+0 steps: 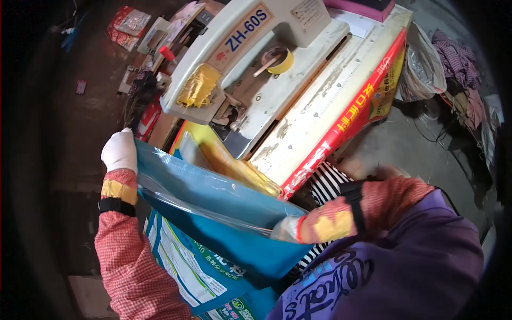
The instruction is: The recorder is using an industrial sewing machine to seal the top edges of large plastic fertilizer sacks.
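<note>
A large blue woven plastic bag (213, 234) with printed panels lies across my lap, its mouth stretched between my two hands. A clear, shiny liner (205, 200) shows along the opening. My left hand (120, 151), in a white glove, is closed on the bag's upper left corner. At the right end of the mouth, my right hand (289, 228) grips the bag's edge; its fingertips are hidden in the folds. Just beyond the bag stands a pale industrial sewing machine (184, 90), with gold tape wrapped on its head.
A roll of yellow tape (280, 60) lies on the machine bed. The worktable (320, 106) has a red-and-yellow printed sheet (346, 114) along its front edge. A whitish sack (421, 69) and checked cloth (456, 58) are at the far right. Tools and packets clutter the far left.
</note>
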Demonstrator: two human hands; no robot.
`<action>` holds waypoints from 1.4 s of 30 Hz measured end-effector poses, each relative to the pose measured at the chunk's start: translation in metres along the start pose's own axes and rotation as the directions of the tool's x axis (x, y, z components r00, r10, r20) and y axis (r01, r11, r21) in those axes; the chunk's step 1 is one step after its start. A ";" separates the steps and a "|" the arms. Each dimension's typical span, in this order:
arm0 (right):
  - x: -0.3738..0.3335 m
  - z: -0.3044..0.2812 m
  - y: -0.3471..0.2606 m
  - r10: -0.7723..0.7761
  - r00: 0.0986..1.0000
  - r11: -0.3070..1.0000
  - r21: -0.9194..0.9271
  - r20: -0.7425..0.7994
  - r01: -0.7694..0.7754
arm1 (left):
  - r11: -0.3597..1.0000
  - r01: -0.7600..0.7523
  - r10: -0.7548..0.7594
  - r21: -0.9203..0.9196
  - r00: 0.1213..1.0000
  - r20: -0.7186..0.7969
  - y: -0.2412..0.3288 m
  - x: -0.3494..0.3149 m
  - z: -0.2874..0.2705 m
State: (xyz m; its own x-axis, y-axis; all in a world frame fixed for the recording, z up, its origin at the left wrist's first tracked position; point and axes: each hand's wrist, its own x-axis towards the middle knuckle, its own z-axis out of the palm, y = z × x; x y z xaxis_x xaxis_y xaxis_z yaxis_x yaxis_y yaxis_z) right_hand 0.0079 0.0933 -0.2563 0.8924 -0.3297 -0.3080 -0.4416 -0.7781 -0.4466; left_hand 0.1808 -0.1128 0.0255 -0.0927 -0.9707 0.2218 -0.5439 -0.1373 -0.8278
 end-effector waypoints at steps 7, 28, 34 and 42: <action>-0.101 -0.072 0.064 0.478 0.822 0.878 0.144 -0.310 -0.456 | 0.997 -0.061 0.061 0.036 0.998 0.020 0.018 0.007 0.004; -0.018 -0.097 0.064 0.189 0.963 0.520 0.851 -0.190 0.066 | 0.897 0.173 -0.067 -0.406 0.963 0.262 0.028 0.035 0.022; 0.015 -0.108 0.016 0.358 0.728 0.768 0.628 -0.585 0.127 | 0.930 0.078 -0.037 -0.359 0.992 0.119 0.042 0.077 0.103; -0.075 -0.017 0.044 0.464 0.681 0.609 0.762 -0.566 0.219 | 0.900 -0.307 0.164 -0.310 0.897 -0.411 0.198 0.005 0.132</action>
State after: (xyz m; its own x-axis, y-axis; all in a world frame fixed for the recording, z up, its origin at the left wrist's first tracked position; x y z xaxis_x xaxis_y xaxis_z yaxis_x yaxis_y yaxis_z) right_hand -0.0764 0.0746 -0.2383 0.4554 -0.8883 0.0588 -0.1441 -0.1387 -0.9798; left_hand 0.1827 -0.1714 -0.2058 -0.5149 -0.8120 0.2748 -0.7197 0.2353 -0.6532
